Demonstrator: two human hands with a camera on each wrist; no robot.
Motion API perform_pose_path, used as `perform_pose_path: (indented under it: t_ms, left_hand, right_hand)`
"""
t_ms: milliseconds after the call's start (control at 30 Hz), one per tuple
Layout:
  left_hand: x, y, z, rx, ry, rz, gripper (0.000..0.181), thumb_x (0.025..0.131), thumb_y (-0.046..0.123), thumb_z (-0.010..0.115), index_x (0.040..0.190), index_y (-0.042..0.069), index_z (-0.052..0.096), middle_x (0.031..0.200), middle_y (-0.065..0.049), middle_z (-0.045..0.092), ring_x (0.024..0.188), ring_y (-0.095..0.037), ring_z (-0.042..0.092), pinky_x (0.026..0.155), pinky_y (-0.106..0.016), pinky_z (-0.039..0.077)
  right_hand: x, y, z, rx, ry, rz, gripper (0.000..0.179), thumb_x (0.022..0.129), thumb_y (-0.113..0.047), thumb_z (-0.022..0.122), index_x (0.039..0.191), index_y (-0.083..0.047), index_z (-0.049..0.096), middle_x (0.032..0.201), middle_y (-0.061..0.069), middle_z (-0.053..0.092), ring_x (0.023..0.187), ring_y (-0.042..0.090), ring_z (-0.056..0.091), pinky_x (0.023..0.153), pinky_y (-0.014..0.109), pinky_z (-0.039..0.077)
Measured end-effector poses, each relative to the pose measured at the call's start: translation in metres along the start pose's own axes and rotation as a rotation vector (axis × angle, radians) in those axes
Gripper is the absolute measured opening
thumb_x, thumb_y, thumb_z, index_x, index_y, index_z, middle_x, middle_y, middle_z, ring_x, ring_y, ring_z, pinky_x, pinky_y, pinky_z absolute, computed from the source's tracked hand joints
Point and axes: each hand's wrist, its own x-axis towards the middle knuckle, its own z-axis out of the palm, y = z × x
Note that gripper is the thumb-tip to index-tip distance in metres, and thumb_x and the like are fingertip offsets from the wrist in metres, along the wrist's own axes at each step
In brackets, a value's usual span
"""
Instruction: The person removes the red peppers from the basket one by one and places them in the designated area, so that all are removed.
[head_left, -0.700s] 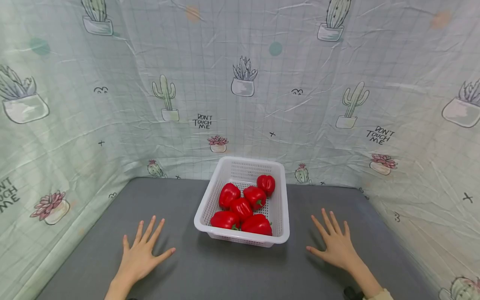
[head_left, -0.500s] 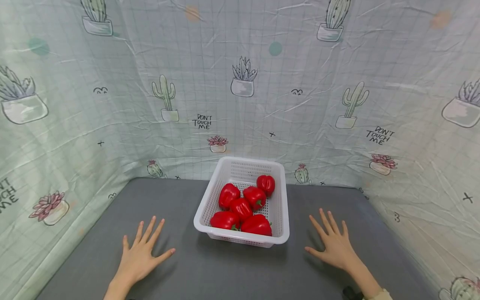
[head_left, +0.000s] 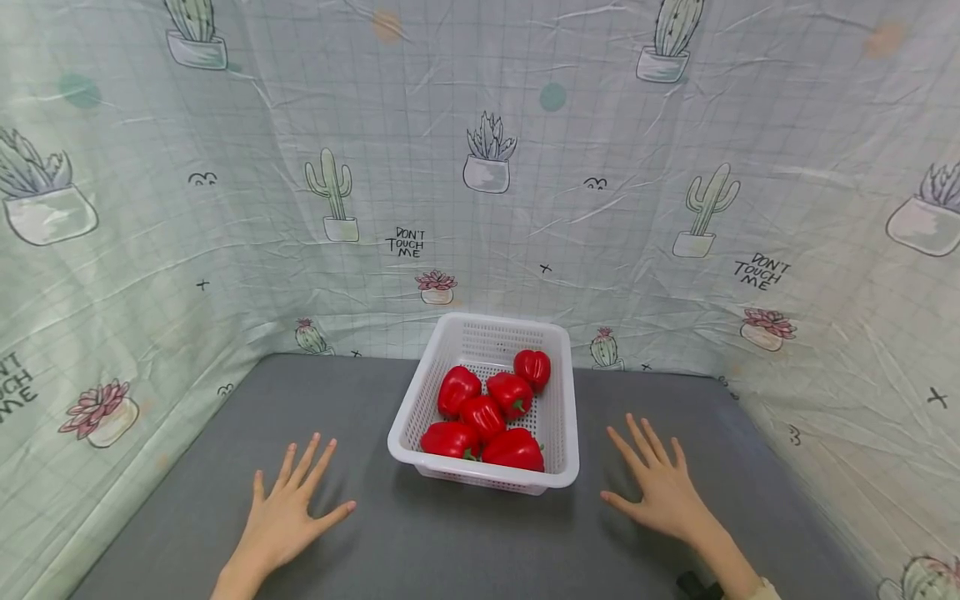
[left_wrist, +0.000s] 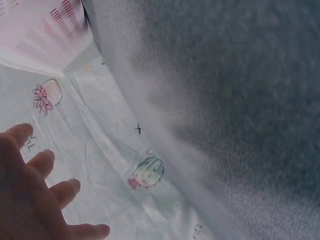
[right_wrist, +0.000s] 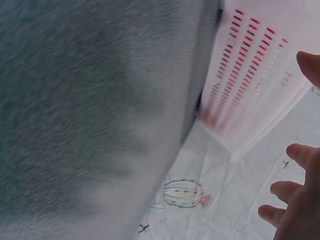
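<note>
A white perforated plastic basket (head_left: pixel 408 417) stands on the grey table, with several red bell peppers (head_left: pixel 483 418) inside. To its left, my left hand (head_left: pixel 281 521) is spread with fingers straight, apart from the basket and holding nothing. My right hand (head_left: pixel 660 492) is spread the same way on the basket's right side, its thumb pointing toward the basket. Both wrist views show a basket side wall, the left (left_wrist: pixel 45 37) and the right (right_wrist: pixel 245 75), with red showing through the slots. Fingers of each hand appear at the outer edge of those views.
The grey tabletop (head_left: pixel 360 550) extends around the basket. Behind it and along both sides hangs a pale curtain (head_left: pixel 525 225) printed with cacti and the words "DON'T TOUCH ME". A dark strap (head_left: pixel 697 586) sits by the right wrist.
My right hand has moved left, closer to the basket. The left hand has shifted slightly to the right. Basket and peppers have stayed in place.
</note>
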Motion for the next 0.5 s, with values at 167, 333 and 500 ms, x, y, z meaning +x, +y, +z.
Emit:
perform_pose_path:
  t_ms: [167,333,500]
  left_hand:
    - [-0.003,0.005,0.002,0.001,0.011,0.016,0.088,0.072,0.065,0.054,0.142,0.038,0.009,0.152,0.002,0.008,0.138,-0.034,0.009,0.094,-0.072,0.002]
    - [-0.004,0.010,0.003,-0.001,-0.003,0.017,0.087,0.071,0.065,0.055,0.141,0.040,0.011,0.151,0.000,0.013,0.137,-0.035,0.012,0.094,-0.071,0.005]
    - [-0.002,0.017,0.003,-0.011,0.001,0.028,0.086,0.071,0.065,0.055,0.141,0.041,0.011,0.151,0.001,0.014,0.137,-0.034,0.015,0.095,-0.070,0.007]
  right_hand:
    - [0.004,-0.006,-0.002,0.015,0.007,-0.009,0.089,0.069,-0.053,0.066,0.142,-0.029,0.022,0.151,0.007,0.010,0.140,0.016,-0.008,0.095,0.069,0.013]
    - [0.007,-0.013,-0.004,0.012,-0.001,-0.007,0.086,0.070,-0.052,0.066,0.141,-0.027,0.025,0.151,0.006,0.012,0.140,0.019,-0.003,0.095,0.068,0.013]
    - [0.012,-0.020,-0.008,0.013,0.019,-0.028,0.082,0.071,-0.053,0.065,0.139,-0.025,0.030,0.149,0.010,0.021,0.140,0.015,-0.004,0.096,0.066,0.013]
